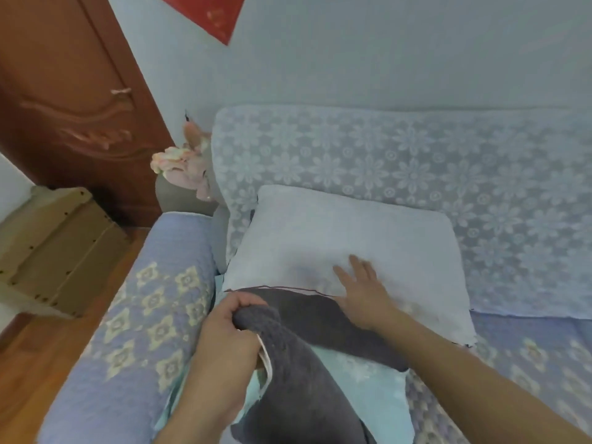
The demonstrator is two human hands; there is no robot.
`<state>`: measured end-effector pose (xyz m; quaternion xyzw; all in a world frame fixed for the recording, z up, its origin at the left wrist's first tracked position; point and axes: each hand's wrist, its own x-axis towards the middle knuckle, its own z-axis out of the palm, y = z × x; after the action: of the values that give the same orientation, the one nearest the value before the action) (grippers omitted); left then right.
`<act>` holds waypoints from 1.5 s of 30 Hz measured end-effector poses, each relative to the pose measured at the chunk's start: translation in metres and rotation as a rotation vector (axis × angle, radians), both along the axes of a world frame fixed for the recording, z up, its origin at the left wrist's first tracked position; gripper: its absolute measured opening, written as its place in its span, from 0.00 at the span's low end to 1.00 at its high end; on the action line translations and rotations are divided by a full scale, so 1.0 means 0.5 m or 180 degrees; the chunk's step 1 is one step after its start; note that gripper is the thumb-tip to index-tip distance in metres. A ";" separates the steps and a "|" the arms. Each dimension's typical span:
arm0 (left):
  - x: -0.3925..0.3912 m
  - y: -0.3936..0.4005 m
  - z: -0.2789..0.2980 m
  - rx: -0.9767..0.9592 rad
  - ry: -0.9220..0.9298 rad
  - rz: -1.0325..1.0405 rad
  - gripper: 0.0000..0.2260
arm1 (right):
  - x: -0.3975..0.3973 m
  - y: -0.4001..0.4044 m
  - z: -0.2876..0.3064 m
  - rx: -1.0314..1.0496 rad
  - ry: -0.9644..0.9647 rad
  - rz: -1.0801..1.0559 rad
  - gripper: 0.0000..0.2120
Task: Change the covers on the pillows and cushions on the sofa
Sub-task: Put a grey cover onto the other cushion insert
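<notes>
Nearest: L hand [229,334] w/ fingers curled tight round a bunched fold of the grey cover [307,363], grip clenched on the fuzzy fabric at its upper end; a thin white edge shows just under the fingers. Grey cover runs from bottom centre up toward the white pillow [346,245], lying over a pale teal cushion [378,389] on the sofa seat [528,347].

R hand [362,293] a bit further on, fingers straight & spread, palm flat, pressing the white pillow's near edge right where it meets the grey cover; grip released, holding nothing.

White pillow sits on the seat, leaning back against the backrest w/ lace flower throw [416,155]; its near edge shows a thin dark seam line.

L side: sofa armrest [134,315] in quilted lilac w/ cream flower pattern. Beyond it, wood floor [41,363] & a cardboard box [54,245].

Behind armrest corner: pinkish fabric flowers [182,161]. Far: brown carved wooden door [73,100], pale wall [384,52], red paper [211,14] hung at top
</notes>
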<state>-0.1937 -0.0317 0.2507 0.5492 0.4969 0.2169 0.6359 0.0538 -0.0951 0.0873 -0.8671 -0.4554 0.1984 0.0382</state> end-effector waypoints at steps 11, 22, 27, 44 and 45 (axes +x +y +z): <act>-0.038 0.200 0.022 0.0191 0.0183 -0.1017 0.20 | -0.221 0.042 0.202 0.1240 0.1477 -0.1397 0.21; 0.015 0.148 0.249 0.2817 -0.0080 -0.1311 0.19 | -0.367 0.068 0.488 0.2887 0.0376 -0.0707 0.19; 0.013 0.123 0.250 0.2974 0.0114 -0.1193 0.18 | -0.380 0.054 0.517 0.3006 0.1155 -0.0382 0.13; -0.033 0.213 0.132 0.2517 0.1221 -0.0828 0.15 | -0.219 0.026 0.541 0.2671 0.0294 -0.1000 0.23; -0.034 0.214 0.141 0.2433 0.1088 -0.0843 0.15 | -0.208 0.028 0.548 0.2837 0.0326 -0.1120 0.22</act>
<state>-0.2106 0.0751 0.3211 0.8320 0.4044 0.2078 0.3179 -0.0502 -0.0813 0.3614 -0.8192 -0.3399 0.0169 0.4615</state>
